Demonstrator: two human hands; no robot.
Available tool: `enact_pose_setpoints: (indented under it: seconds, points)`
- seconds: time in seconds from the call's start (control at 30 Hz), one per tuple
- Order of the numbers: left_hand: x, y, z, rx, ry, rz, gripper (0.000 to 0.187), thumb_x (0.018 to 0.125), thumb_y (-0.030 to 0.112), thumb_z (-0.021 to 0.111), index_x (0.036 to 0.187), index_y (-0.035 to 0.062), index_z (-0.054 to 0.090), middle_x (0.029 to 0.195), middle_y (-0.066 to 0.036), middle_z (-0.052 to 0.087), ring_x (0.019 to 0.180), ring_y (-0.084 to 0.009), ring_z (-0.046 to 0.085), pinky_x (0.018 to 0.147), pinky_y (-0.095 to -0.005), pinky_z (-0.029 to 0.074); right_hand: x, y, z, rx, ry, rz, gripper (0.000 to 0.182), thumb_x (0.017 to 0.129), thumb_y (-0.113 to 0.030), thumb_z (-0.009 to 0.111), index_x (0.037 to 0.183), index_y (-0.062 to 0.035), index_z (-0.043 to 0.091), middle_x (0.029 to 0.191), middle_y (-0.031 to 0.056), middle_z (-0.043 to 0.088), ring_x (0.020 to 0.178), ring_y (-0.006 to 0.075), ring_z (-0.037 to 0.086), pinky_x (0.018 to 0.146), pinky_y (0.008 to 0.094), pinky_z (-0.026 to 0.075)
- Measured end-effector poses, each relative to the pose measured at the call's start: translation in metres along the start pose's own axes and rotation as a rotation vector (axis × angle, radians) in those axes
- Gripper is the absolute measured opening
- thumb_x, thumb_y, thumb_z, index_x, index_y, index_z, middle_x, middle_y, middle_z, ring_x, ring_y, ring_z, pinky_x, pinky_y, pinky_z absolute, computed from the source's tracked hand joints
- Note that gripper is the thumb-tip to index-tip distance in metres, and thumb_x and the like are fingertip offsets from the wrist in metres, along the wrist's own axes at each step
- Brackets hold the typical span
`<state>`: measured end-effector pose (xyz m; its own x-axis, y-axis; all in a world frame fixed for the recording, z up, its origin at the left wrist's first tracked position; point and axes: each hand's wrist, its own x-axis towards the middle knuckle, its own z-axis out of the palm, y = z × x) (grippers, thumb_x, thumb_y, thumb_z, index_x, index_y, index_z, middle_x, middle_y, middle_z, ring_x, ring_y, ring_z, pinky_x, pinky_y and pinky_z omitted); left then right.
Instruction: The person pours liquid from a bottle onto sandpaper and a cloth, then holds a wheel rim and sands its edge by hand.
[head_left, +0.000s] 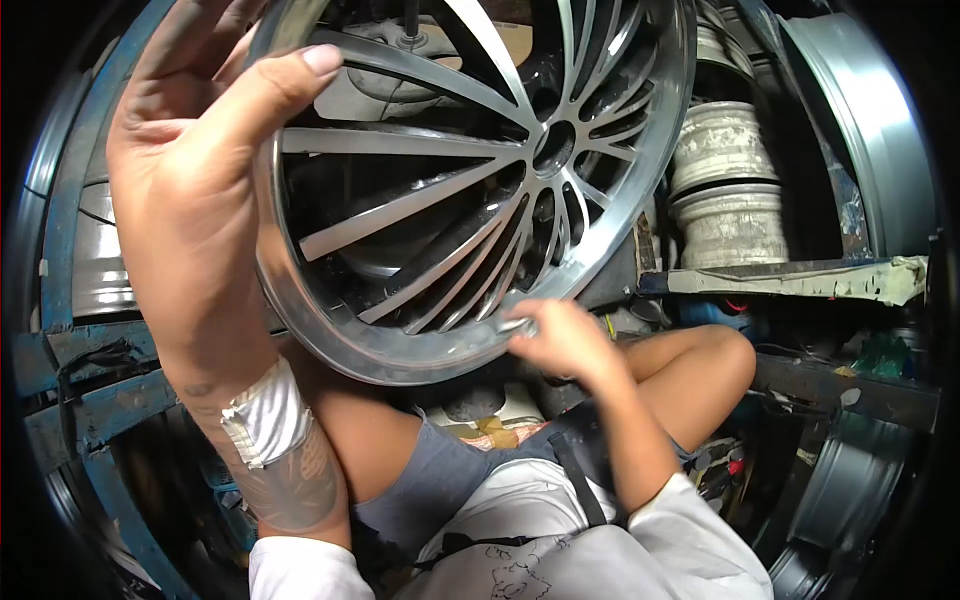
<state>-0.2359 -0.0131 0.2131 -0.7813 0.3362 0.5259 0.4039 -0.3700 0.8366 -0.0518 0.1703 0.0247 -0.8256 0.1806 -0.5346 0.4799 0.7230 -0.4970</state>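
Note:
A multi-spoke alloy wheel rim [420, 205], silver-faced with dark gaps between its spokes, is tilted up in front of me above my lap. My left hand [205, 120] grips its left edge, with the thumb on the near side and the fingers partly hidden behind. At the lower lip of the rim, my right hand [568, 342] is closed and slightly blurred. Its fingers pinch a small grey piece [517, 325] against the metal; I cannot make out whether this is sandpaper or cloth.
Worn wheel rims [725, 190] are stacked on a rack to the right, above a chipped shelf edge [800, 280]. A large silver rim [865, 130] stands at the far right. Blue metal framing [100, 400] runs along the left. My bent legs [690, 375] are below the wheel.

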Motion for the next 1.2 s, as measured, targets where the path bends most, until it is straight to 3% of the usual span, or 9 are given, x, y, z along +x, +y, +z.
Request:
enact_pose_setpoints:
  seconds: [0.1, 0.23, 0.3, 0.43, 0.53, 0.7, 0.83, 1.0, 1.2]
  points:
    - [-0.001, 0.003, -0.022, 0.035, -0.104, -0.006, 0.044, 0.089, 0.003, 0.074, 0.132, -0.0029, 0.066, 0.123, -0.014, 0.072, 0.111, -0.0216, 0.070, 0.100, -0.0337, 0.055, 0.012, 0.004, -0.017, -0.133, -0.011, 0.165, 0.043, 0.082, -0.029, 0.073, 0.122, -0.0133, 0.075, 0.102, 0.0191, 0.077, 0.098, 0.0368, 0.075, 0.093, 0.0476, 0.058]
    - [0.002, -0.010, -0.028, 0.239, 0.053, -0.155, 0.042, 0.091, 0.007, 0.073, 0.132, -0.0020, 0.066, 0.121, -0.014, 0.073, 0.105, -0.0205, 0.072, 0.092, -0.0328, 0.059, 0.010, 0.000, -0.004, -0.085, -0.058, -0.035, 0.041, 0.081, -0.032, 0.073, 0.121, -0.0221, 0.077, 0.105, 0.0155, 0.077, 0.101, 0.0354, 0.074, 0.093, 0.0455, 0.058]
    - [0.002, -0.014, -0.029, 0.315, 0.097, -0.161, 0.044, 0.092, 0.008, 0.072, 0.134, -0.0015, 0.065, 0.122, -0.015, 0.072, 0.104, -0.0200, 0.073, 0.089, -0.0323, 0.060, 0.029, 0.016, -0.018, -0.087, -0.120, 0.043, 0.041, 0.081, -0.031, 0.073, 0.119, -0.0194, 0.078, 0.103, 0.0159, 0.077, 0.100, 0.0365, 0.074, 0.093, 0.0448, 0.058]
    - [0.004, -0.015, -0.030, 0.302, 0.114, -0.174, 0.045, 0.093, 0.007, 0.070, 0.136, -0.0010, 0.064, 0.123, -0.014, 0.072, 0.103, -0.0191, 0.073, 0.089, -0.0325, 0.061, 0.005, -0.027, -0.011, -0.252, -0.071, -0.014, 0.041, 0.080, -0.029, 0.072, 0.119, -0.0174, 0.078, 0.106, 0.0173, 0.077, 0.102, 0.0346, 0.074, 0.094, 0.0454, 0.057]
    - [0.002, -0.020, -0.033, 0.310, 0.103, -0.149, 0.045, 0.093, 0.006, 0.069, 0.137, -0.0009, 0.063, 0.124, -0.014, 0.071, 0.103, -0.0189, 0.073, 0.089, -0.0324, 0.061, 0.028, 0.017, -0.024, -0.098, -0.103, 0.017, 0.042, 0.080, -0.028, 0.072, 0.120, -0.0171, 0.077, 0.108, 0.0180, 0.077, 0.102, 0.0359, 0.074, 0.095, 0.0458, 0.057]
    - [0.007, -0.024, -0.033, 0.285, 0.105, -0.063, 0.045, 0.093, 0.005, 0.069, 0.137, -0.0005, 0.063, 0.125, -0.014, 0.071, 0.104, -0.0193, 0.073, 0.089, -0.0322, 0.061, 0.003, -0.019, -0.004, -0.118, -0.070, 0.025, 0.041, 0.084, -0.028, 0.069, 0.123, -0.0165, 0.074, 0.105, 0.0202, 0.076, 0.103, 0.0381, 0.073, 0.095, 0.0483, 0.057]
    - [0.007, -0.023, -0.034, 0.221, 0.073, -0.071, 0.047, 0.093, 0.005, 0.069, 0.139, 0.0001, 0.062, 0.122, -0.014, 0.072, 0.103, -0.0191, 0.073, 0.090, -0.0321, 0.061, 0.005, -0.014, 0.002, -0.145, 0.085, 0.217, 0.035, 0.086, -0.027, 0.065, 0.117, -0.0126, 0.076, 0.105, 0.0232, 0.075, 0.102, 0.0386, 0.073, 0.093, 0.0491, 0.058]
    - [0.005, -0.017, -0.040, 0.160, 0.093, -0.263, 0.053, 0.092, 0.007, 0.070, 0.142, -0.0015, 0.057, 0.117, -0.014, 0.073, 0.102, -0.0179, 0.073, 0.087, -0.0315, 0.063, 0.004, -0.004, 0.002, -0.032, 0.130, 0.210, 0.036, 0.087, -0.024, 0.066, 0.119, -0.0108, 0.075, 0.104, 0.0229, 0.076, 0.100, 0.0393, 0.074, 0.093, 0.0504, 0.058]
    - [0.008, -0.023, -0.043, 0.248, 0.037, -0.158, 0.056, 0.090, 0.015, 0.076, 0.140, -0.0042, 0.059, 0.117, -0.013, 0.073, 0.112, -0.0183, 0.070, 0.102, -0.0330, 0.054, -0.028, 0.018, 0.002, 0.194, 0.193, -0.087, 0.037, 0.088, -0.030, 0.071, 0.123, -0.0189, 0.076, 0.102, 0.0189, 0.076, 0.094, 0.0379, 0.074, 0.086, 0.0461, 0.058]
